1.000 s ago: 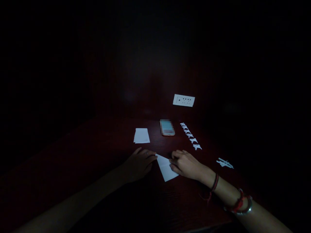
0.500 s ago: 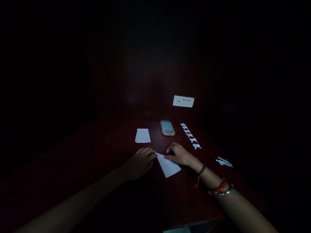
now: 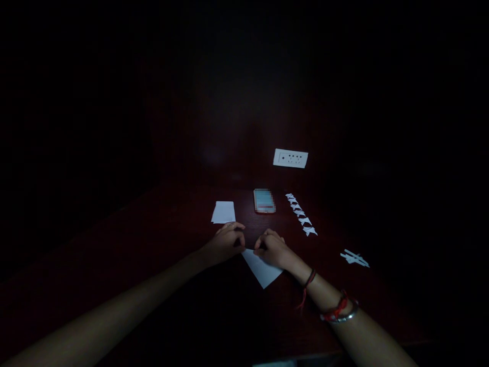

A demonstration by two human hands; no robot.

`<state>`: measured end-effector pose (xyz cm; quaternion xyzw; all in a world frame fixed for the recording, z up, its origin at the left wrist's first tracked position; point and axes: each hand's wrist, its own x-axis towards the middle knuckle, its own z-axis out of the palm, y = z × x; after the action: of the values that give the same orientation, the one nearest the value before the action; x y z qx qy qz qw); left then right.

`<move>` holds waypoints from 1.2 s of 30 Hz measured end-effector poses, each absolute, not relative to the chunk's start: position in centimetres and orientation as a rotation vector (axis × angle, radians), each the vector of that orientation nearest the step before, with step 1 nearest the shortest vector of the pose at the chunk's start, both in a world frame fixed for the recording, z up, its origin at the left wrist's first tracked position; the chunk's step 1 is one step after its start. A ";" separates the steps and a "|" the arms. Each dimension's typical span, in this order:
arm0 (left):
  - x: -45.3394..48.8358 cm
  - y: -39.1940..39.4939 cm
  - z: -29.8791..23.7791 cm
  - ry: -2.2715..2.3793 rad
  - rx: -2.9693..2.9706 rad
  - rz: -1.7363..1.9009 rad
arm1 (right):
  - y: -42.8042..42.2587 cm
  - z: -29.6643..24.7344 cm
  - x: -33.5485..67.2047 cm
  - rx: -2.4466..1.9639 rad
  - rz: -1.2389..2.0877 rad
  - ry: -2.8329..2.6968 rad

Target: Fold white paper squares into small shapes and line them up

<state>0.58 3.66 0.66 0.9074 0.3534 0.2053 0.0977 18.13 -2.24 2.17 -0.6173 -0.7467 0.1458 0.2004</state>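
A white sheet of paper (image 3: pixel 264 275) lies on the dark red table in front of me, one pointed corner toward me. My left hand (image 3: pixel 226 243) has its fingers curled, thumb and fingertip pinching the sheet's far left corner. Over the far edge of the same sheet bends my right hand (image 3: pixel 274 250), its thumb and fingers closed on the paper close to the left hand. The right hand and wrist cover the sheet's right side. Just beyond the left hand lies a small stack of white paper (image 3: pixel 223 212).
A phone (image 3: pixel 264 201) with a blurred screen lies beyond my hands. To its right runs a row of folded white paper pieces (image 3: pixel 301 214). Several paper strips (image 3: pixel 355 258) lie farther right. A white socket panel (image 3: pixel 290 158) sits on the dark wall behind.
Both hands have shifted, the right one left and down along the sheet, closer to the left hand. The left fingers have curled more, and the sheet sits slightly nearer me.
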 end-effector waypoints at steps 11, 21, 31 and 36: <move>0.5 2.7 1.0 1.083 2.619 0.544 | -1.9 1.5 18.2 -1.661 0.389 -2.067; 1.6 1.2 2.8 1.068 2.632 0.811 | -2.7 3.3 17.7 -1.339 0.267 -2.104; 2.0 0.5 4.0 1.010 2.637 0.885 | -3.3 4.3 17.6 -1.311 0.177 -2.082; 1.5 0.7 4.0 1.041 2.673 1.021 | -2.8 4.3 18.6 -1.270 0.243 -2.063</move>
<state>1.51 0.65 4.04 0.8769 0.3414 0.3350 0.0483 18.56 -2.81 4.32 -0.4892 -0.7951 0.0937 0.3461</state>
